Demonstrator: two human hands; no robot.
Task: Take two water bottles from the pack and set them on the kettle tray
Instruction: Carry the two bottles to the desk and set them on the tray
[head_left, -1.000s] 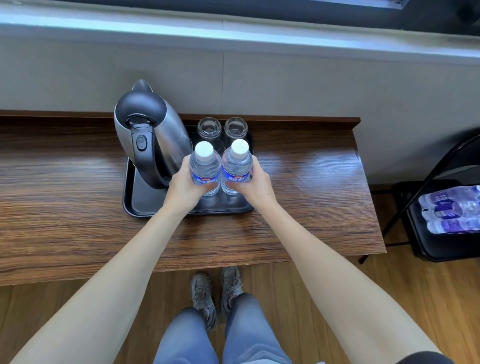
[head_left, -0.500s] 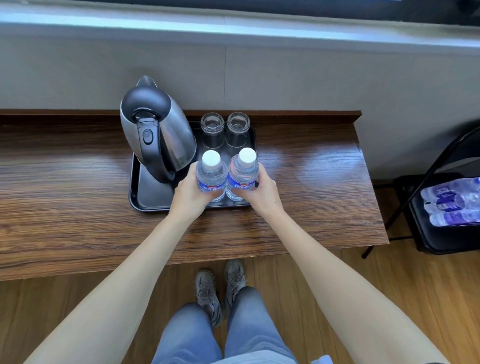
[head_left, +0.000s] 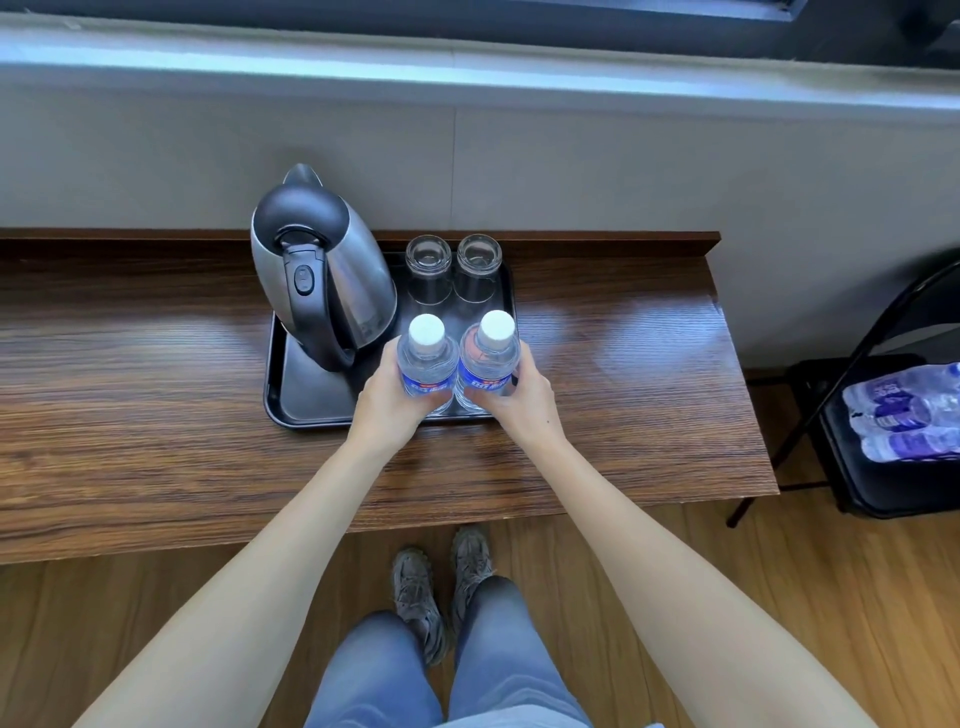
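Two clear water bottles with white caps and blue labels stand upright side by side at the front right of the black kettle tray (head_left: 306, 400). My left hand (head_left: 387, 410) is wrapped around the left bottle (head_left: 427, 364). My right hand (head_left: 524, 400) grips the right bottle (head_left: 491, 358). The bottles' bases are hidden behind my fingers, so I cannot tell whether they rest on the tray. The plastic-wrapped pack of bottles (head_left: 904, 410) lies on a black chair at the right edge.
A steel kettle (head_left: 322, 275) with a black handle fills the tray's left side. Two upturned glasses (head_left: 452, 267) stand at the tray's back right, just behind the bottles. The tray sits on a wooden shelf (head_left: 130, 374) against a grey wall. The black folding chair (head_left: 883, 488) stands right of the shelf.
Both hands have carried the bottles slightly down and toward the tray's front right; the bottles now sit lower, close behind the glasses. Grips are unchanged.
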